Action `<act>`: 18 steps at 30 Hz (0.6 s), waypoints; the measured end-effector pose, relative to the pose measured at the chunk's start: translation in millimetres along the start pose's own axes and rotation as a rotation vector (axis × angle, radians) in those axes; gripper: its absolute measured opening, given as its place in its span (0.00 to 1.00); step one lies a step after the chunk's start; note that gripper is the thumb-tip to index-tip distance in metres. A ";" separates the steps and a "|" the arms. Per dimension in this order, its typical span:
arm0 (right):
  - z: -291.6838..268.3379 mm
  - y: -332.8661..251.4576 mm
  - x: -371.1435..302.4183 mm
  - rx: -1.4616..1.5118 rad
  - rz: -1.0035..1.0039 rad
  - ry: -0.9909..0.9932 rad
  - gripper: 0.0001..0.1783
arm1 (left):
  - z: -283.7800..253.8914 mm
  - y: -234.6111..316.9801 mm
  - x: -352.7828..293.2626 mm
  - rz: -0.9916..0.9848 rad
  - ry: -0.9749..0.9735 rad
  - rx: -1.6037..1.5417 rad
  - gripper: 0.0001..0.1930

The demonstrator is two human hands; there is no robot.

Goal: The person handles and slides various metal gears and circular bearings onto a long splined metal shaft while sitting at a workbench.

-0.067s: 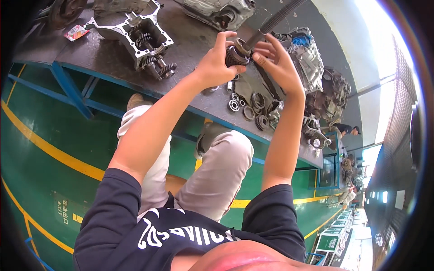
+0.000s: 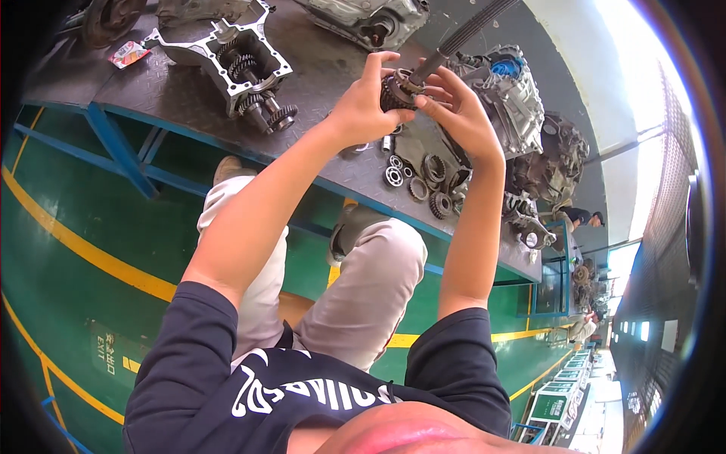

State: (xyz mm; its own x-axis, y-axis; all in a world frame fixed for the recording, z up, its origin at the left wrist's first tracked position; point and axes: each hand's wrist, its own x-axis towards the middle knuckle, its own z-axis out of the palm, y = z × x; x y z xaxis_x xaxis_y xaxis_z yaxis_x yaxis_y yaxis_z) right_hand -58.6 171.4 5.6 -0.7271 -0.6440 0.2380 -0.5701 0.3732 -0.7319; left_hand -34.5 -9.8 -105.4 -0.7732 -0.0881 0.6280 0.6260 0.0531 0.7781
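Observation:
Over the bench's front edge I hold a gear shaft, its long splined rod (image 2: 473,32) slanting up and to the right. At its lower end sits a dark toothed gear (image 2: 398,91) with a brassy ring around it. My left hand (image 2: 364,110) is closed around the gear's left side, thumb below and index finger above. My right hand (image 2: 465,121) grips from the right, its thumb against the gear's edge and its fingers curled behind the shaft. The right fingertips are partly hidden.
An open gearbox housing (image 2: 274,69) with gears stands on the metal bench (image 2: 318,94) to the left. Bearings (image 2: 393,175) and loose gears (image 2: 440,204) lie near the front edge. Transmission casings (image 2: 514,106) stand to the right; another casing (image 2: 363,19) lies behind.
My right hand has shifted slightly left at the gear, fingers curling a little closer. My left hand keeps its hold, and the shaft has barely moved.

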 end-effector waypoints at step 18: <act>-53.0 -38.4 57.6 0.420 -0.312 0.272 0.16 | 10.7 16.6 1.7 -0.025 -0.036 -0.038 0.37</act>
State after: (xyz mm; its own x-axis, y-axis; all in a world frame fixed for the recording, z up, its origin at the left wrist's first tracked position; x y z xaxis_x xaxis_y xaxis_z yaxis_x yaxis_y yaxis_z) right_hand -98.9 155.3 81.3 -0.6528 -0.4655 0.5977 -0.6130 -0.1390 -0.7777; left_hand -26.5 1.6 -91.2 -0.7913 -0.0535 0.6091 0.6093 0.0134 0.7928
